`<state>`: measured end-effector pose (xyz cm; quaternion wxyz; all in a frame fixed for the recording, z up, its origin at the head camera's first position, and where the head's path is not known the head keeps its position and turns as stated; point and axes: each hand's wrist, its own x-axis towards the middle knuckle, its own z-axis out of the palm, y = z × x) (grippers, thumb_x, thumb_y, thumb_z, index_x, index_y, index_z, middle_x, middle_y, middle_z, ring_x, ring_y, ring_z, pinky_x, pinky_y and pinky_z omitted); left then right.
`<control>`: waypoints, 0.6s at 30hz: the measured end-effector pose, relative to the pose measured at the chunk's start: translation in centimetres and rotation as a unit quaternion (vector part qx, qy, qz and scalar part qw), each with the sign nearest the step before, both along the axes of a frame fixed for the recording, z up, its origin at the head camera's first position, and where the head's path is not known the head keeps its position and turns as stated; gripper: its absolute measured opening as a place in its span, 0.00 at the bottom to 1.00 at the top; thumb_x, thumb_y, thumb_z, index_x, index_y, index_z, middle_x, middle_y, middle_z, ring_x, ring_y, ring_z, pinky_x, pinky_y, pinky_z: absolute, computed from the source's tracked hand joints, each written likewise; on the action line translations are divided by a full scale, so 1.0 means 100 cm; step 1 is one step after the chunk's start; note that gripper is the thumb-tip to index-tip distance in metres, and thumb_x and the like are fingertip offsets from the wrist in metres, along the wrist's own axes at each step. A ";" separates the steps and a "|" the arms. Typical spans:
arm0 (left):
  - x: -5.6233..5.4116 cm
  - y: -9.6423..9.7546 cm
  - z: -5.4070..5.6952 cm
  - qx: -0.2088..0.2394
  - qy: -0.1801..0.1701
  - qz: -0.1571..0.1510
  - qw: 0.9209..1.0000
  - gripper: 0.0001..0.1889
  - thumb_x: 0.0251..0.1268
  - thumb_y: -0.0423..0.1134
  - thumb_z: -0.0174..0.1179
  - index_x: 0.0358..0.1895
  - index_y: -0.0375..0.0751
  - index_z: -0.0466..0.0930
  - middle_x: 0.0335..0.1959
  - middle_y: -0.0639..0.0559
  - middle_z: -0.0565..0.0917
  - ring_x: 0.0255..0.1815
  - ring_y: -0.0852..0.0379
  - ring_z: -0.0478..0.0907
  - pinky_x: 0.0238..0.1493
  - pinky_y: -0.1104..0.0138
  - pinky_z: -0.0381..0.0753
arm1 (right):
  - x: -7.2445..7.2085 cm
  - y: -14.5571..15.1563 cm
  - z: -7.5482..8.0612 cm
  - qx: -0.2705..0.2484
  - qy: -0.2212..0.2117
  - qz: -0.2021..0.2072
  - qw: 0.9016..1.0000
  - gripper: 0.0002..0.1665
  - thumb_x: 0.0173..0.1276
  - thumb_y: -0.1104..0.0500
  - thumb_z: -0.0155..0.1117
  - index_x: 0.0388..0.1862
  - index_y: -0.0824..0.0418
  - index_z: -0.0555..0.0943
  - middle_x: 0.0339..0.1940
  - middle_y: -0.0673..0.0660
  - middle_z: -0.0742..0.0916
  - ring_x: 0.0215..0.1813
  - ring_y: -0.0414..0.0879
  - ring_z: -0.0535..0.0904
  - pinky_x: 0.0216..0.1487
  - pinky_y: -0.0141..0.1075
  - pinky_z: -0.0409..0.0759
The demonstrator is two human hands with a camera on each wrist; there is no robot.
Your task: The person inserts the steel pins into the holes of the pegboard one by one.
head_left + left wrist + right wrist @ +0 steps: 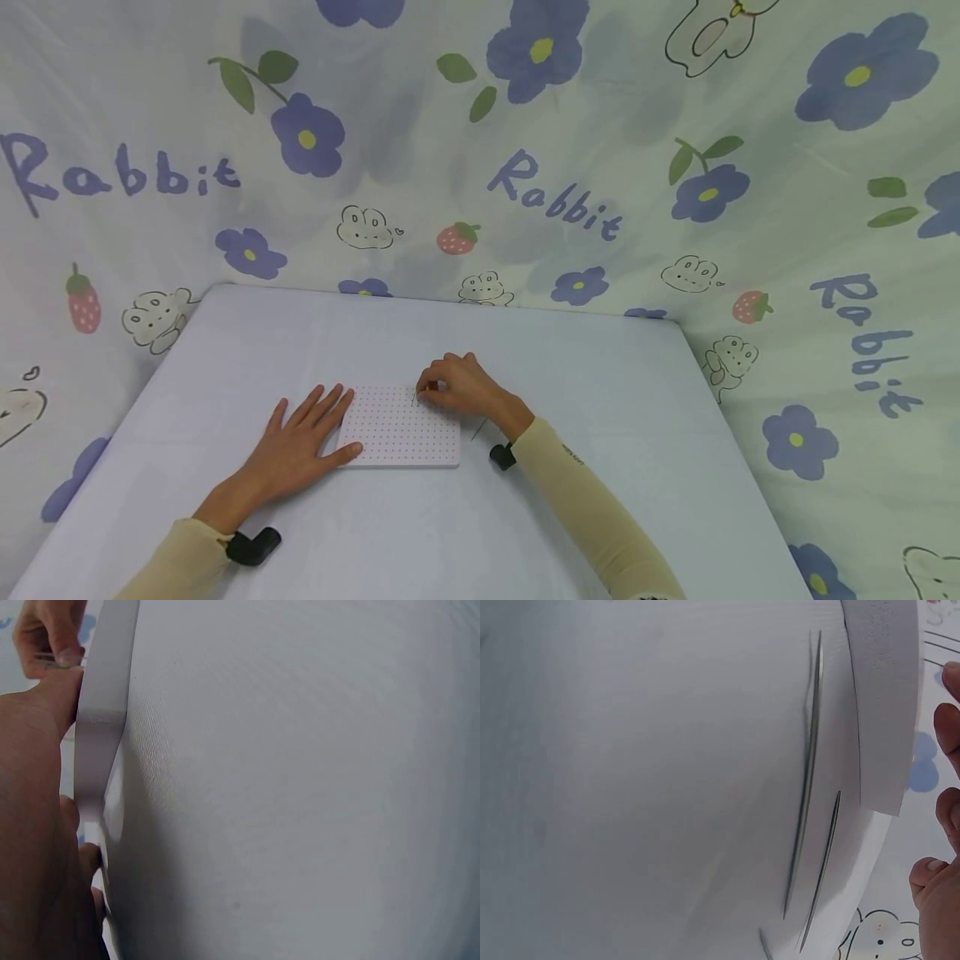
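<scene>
A white board (397, 433) with a grid of small dark holes lies on the table. My left hand (296, 450) rests along its left side with fingers spread, the thumb on the near-left corner. Over the board's far right part, my right hand (465, 387) has its thumb and index finger pinched together at a thin metal pin, mostly hidden by the fingers. Beside those fingertips a few thin pins (413, 398) stand up from the board. In the right wrist view, a long pin (808, 780) and a shorter-looking pin (821, 870) lie on the table by the board's edge.
The white-covered table (600, 383) extends around the board on all sides. Behind it hangs a cloth (420, 150) printed with flowers and rabbits. A dark wrist device (255, 547) sits at my left cuff, another (502, 456) at my right.
</scene>
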<state>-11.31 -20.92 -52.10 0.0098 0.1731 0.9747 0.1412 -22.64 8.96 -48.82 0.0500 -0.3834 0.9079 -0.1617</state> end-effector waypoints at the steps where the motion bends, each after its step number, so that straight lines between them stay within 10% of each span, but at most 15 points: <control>1: 0.000 0.000 0.000 -0.001 0.000 0.000 1.000 0.49 0.65 0.75 0.50 0.82 0.48 0.52 0.82 0.43 0.54 0.81 0.37 0.46 0.72 0.30 0.38 | 0.000 0.000 0.000 0.000 0.000 0.000 1.000 0.04 0.72 0.46 0.65 0.41 0.38 0.87 0.31 0.33 0.80 0.39 0.35 0.70 0.44 0.38 0.64; 18: -0.001 -0.001 -0.001 0.004 0.002 -0.002 1.000 0.49 0.65 0.74 0.50 0.82 0.49 0.51 0.81 0.43 0.55 0.82 0.37 0.46 0.72 0.30 0.38 | -0.003 0.003 -0.010 -0.010 -0.027 -0.019 0.999 0.05 0.70 0.43 0.67 0.41 0.36 0.88 0.29 0.34 0.79 0.38 0.33 0.71 0.46 0.38 0.64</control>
